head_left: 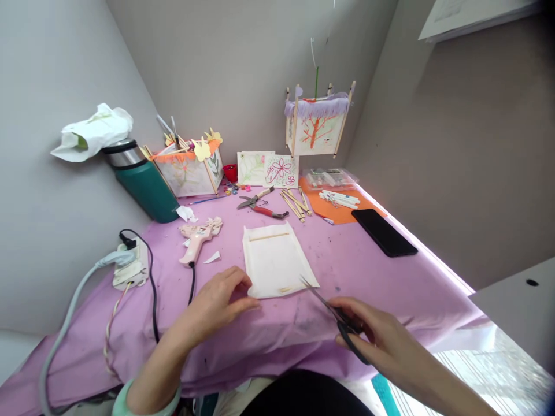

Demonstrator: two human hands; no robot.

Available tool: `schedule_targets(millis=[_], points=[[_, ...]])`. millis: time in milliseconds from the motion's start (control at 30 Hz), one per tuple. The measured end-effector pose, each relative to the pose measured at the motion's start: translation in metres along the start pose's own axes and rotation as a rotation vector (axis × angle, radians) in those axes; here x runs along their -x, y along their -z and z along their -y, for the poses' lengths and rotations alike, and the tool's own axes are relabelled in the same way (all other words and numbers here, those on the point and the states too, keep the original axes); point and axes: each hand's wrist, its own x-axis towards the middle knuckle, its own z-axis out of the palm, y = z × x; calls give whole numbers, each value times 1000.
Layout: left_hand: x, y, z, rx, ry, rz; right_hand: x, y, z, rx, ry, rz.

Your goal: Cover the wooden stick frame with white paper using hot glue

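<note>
A white paper sheet [275, 260] with thin wooden sticks glued along its top and bottom edges lies on the purple tablecloth [381, 283]. My left hand [219, 300] rests on the cloth at the sheet's near left corner, fingers curled and touching the paper's edge. My right hand [375, 332] is closed round the black handles of a pair of scissors [332, 312]. The blades point up and left, with their tips at the sheet's near right corner.
A pink glue gun [198, 237] and power strip [129, 266] lie left. Pliers [260, 203], wooden sticks [295, 202], drawings [281, 171], orange paper [338, 212] with markers and a black phone [384, 232] sit farther back. A green flask [145, 182], a paper box [188, 164] and a lantern [316, 124] stand behind.
</note>
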Motion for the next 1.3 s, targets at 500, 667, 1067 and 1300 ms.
schedule_targets(millis=[500,667,1067,1300], points=[[-66,16,14,-241,-100,-185,-18,4,-9,234,46,-157],[-127,16,21,-445,154,-11,-9,7,-18,130,-1,-182],[-104,36,11,-224,219,25,-1,12,-18,41,-13,-253],[-24,5,17,336,499,-266,2,18,-28,17,-14,-278]])
